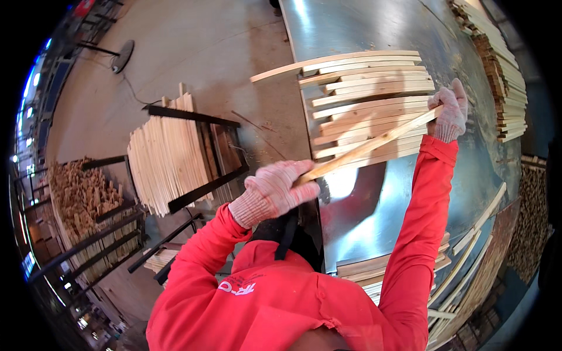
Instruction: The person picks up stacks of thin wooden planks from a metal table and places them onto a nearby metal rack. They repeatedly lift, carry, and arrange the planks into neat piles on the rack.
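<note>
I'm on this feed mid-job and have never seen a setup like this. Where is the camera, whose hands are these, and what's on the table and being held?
There's no machine arm here: you're seeing a person at work. The single picture comes from a wide fisheye camera on their head, looking down, so straight edges bend near the rim.

The left hand and right hand, in pale knitted gloves, hold opposite ends of one wooden strip. Beyond it, a row of similar strips lies on a shiny grey table. More lumber is stacked at the table's far right, and a dark metal rack on the left holds upright-looking pale strips.
</note>
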`<action>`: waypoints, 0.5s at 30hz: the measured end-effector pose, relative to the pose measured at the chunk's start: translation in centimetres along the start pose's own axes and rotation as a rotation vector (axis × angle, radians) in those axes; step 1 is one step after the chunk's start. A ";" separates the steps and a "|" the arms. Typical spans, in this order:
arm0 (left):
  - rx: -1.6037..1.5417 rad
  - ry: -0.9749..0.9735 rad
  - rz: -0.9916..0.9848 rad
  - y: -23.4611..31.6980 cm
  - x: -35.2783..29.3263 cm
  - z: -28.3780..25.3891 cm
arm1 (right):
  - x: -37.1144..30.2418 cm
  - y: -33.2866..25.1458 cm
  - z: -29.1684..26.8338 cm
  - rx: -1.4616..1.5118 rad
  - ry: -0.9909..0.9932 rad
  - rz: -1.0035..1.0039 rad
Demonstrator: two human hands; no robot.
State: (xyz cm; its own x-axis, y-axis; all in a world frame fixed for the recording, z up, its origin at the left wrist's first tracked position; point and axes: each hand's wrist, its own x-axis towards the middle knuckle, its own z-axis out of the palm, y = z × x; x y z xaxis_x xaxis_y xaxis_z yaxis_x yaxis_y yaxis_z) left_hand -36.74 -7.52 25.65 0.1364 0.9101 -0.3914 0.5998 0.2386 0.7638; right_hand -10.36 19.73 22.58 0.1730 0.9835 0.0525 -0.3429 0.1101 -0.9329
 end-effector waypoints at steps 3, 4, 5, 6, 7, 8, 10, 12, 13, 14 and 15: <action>-0.089 0.087 0.197 1.2 -3.2 -0.1 | -4.3 -1.8 0.8 0.031 -0.200 -0.019; -0.492 0.243 0.119 -0.1 -2.7 -0.3 | -6.4 -2.4 1.4 0.064 -0.234 0.027; -0.898 0.384 0.041 -1.5 -1.0 -0.9 | -8.2 -2.8 1.6 0.091 -0.263 0.070; -1.042 0.429 -0.149 -2.3 1.7 -2.2 | -9.7 -2.9 1.3 0.166 -0.299 0.172; -1.183 0.480 -0.347 -2.8 4.5 -3.4 | -10.9 -2.8 1.1 0.241 -0.345 0.279; -0.952 0.444 -0.458 -3.2 7.3 -3.8 | -12.3 -1.8 0.8 0.244 -0.284 0.314; -0.739 0.438 -0.625 -4.3 14.0 -3.4 | -13.8 0.9 -1.3 0.404 -0.154 0.465; -0.787 0.552 -0.806 -6.6 19.7 -2.8 | -15.3 1.9 -1.3 0.662 -0.048 0.653; -0.640 0.565 -0.763 -7.1 20.9 -2.1 | -17.4 1.7 -0.7 0.748 0.018 0.711; -0.495 0.567 -0.708 -7.0 22.0 -1.4 | -19.3 1.1 -0.2 0.732 -0.003 0.664; -0.350 0.576 -0.653 -6.9 22.9 -0.7 | -21.2 0.7 0.6 0.718 -0.029 0.624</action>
State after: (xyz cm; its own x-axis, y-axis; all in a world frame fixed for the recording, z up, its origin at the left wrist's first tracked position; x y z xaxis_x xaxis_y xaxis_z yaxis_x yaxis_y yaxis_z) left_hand -38.38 11.89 11.78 -0.6109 0.5655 -0.5541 0.1358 0.7643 0.6304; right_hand -14.79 -0.93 21.04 -0.2528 0.8969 -0.3628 -0.8529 -0.3836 -0.3542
